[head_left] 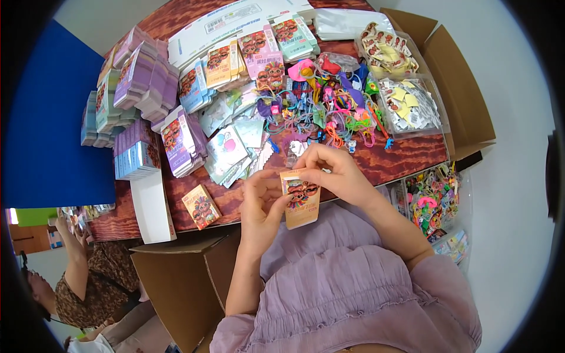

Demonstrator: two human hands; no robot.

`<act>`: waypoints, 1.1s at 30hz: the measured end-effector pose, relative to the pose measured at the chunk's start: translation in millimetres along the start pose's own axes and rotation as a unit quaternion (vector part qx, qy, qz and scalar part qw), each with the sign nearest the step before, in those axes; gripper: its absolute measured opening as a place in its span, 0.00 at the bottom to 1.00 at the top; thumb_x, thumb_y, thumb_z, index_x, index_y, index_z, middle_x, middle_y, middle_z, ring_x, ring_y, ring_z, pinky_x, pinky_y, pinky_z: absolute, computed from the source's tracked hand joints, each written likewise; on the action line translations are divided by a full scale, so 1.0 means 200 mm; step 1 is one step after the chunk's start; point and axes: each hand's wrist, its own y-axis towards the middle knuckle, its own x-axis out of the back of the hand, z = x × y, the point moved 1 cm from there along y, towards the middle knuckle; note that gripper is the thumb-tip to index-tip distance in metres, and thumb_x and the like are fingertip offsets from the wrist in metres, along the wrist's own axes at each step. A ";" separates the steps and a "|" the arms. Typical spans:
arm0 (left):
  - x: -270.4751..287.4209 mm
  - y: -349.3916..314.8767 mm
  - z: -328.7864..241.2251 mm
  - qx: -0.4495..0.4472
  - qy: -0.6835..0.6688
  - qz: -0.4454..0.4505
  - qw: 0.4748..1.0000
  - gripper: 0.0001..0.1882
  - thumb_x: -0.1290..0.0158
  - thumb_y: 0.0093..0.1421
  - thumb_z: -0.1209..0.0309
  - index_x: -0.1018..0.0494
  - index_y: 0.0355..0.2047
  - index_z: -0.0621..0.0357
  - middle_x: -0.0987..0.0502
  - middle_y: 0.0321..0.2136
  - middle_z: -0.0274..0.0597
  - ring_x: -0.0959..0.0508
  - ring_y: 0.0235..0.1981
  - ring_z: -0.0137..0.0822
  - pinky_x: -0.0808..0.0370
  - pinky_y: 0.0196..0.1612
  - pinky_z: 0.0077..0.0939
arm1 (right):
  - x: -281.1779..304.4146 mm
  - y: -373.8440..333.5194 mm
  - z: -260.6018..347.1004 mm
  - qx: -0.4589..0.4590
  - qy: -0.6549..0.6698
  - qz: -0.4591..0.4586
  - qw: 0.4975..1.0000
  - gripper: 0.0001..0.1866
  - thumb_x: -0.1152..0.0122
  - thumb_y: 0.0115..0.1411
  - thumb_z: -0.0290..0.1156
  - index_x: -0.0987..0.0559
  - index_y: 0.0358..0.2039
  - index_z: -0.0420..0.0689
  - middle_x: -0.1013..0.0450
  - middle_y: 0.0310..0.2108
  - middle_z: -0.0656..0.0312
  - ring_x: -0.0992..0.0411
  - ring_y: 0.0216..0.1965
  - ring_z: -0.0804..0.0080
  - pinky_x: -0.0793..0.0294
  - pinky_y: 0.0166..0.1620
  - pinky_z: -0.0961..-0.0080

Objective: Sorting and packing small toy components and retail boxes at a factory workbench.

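Note:
In front of my lap I hold a small orange cardboard box (302, 213) with a cartoon creature printed on its front, tilted slightly. My left hand (262, 201) is closed on its left side, thumb across the front. At the top opening, my right hand (333, 174) pinches the upper edge with thumb and bent fingers; whether something small is between them is hidden. A second orange box (201, 207) lies on the table to the left. Just beyond my hands sit loose printed cards (227, 147) and a heap of colourful cords and charms (329, 109).
Stacked purple, green and blue boxes (141, 76) fill the table's left side. Two clear trays of small stickers or slips (409, 105) stand at the right, beside an open carton (462, 88). Another carton (176, 282) stands below the table edge. A co-worker (88, 282) is at the lower left.

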 end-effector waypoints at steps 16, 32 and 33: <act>0.03 -0.01 0.02 0.025 -0.008 0.038 0.999 0.32 0.47 0.60 0.87 0.42 0.63 0.60 0.24 0.40 0.45 0.21 0.40 0.31 0.22 0.41 0.23 | 0.03 0.00 -0.01 0.019 -0.120 -0.017 0.992 0.06 0.36 0.57 0.21 0.18 0.35 0.35 0.21 0.36 0.59 0.23 0.39 0.73 0.25 0.42 0.76; 0.03 0.06 0.06 -0.054 0.000 -0.021 0.998 0.47 0.39 0.55 0.81 0.53 0.69 0.60 0.42 0.66 0.46 0.37 0.64 0.38 0.34 0.63 0.33 | -0.18 0.13 -0.26 -0.172 0.330 -0.126 0.920 0.08 0.40 0.64 0.31 0.26 0.39 0.41 0.25 0.36 0.59 0.22 0.33 0.71 0.17 0.32 0.71; 0.03 0.07 0.06 -0.095 0.045 -0.067 0.992 0.47 0.37 0.53 0.80 0.52 0.68 0.61 0.43 0.66 0.45 0.38 0.65 0.39 0.35 0.64 0.34 | -0.25 0.15 -0.25 -0.196 0.349 -0.106 0.910 0.09 0.40 0.64 0.31 0.26 0.39 0.40 0.25 0.37 0.59 0.22 0.33 0.71 0.17 0.32 0.71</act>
